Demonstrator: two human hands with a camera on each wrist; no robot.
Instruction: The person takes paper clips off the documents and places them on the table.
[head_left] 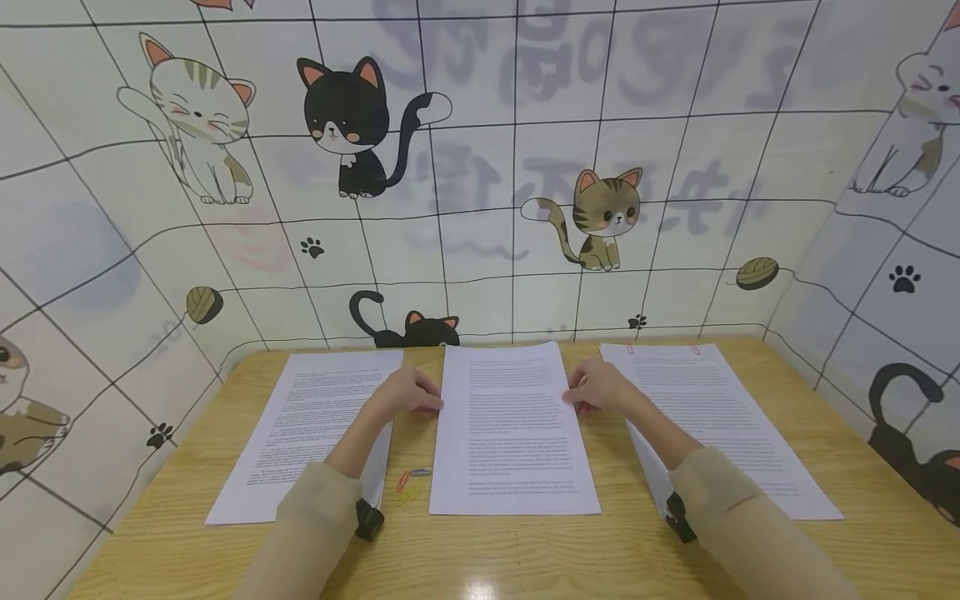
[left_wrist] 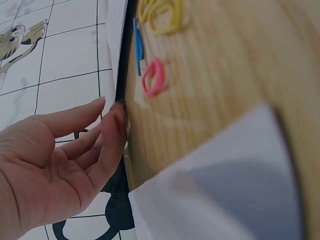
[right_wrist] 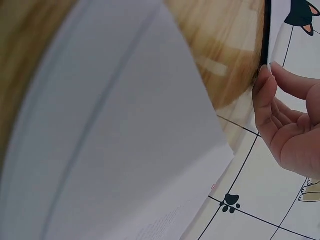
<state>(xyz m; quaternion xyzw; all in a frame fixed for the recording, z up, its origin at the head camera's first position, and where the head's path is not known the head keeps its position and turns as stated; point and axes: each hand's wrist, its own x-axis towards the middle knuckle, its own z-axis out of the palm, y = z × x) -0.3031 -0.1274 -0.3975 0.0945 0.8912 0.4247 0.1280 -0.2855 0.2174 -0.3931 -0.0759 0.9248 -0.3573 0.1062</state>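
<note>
While the right hand (head_left: 600, 387) pinches rectangular paper (head_left: 516, 433), grained wood (head_left: 517, 554) gleams.

fingers (left_wrist: 110, 140) at upper paper (left_wrist: 116, 37) | pink clip (left_wrist: 160, 76), blue clip (left_wrist: 138, 46), yellow clips (left_wrist: 176, 17) | lower paper (left_wrist: 215, 190)

Your head view is bright, evenly lit and mostly sharp; glare whitens the table (head_left: 517, 554) on your side of the middle paper stack (head_left: 513, 429). Your wrist views are dimmer: the paper clips (left_wrist: 139, 50) beside that stack blur, as do the grey-shadowed left stack (left_wrist: 200, 205) and right stack (right_wrist: 125, 120) flanking it.
</note>
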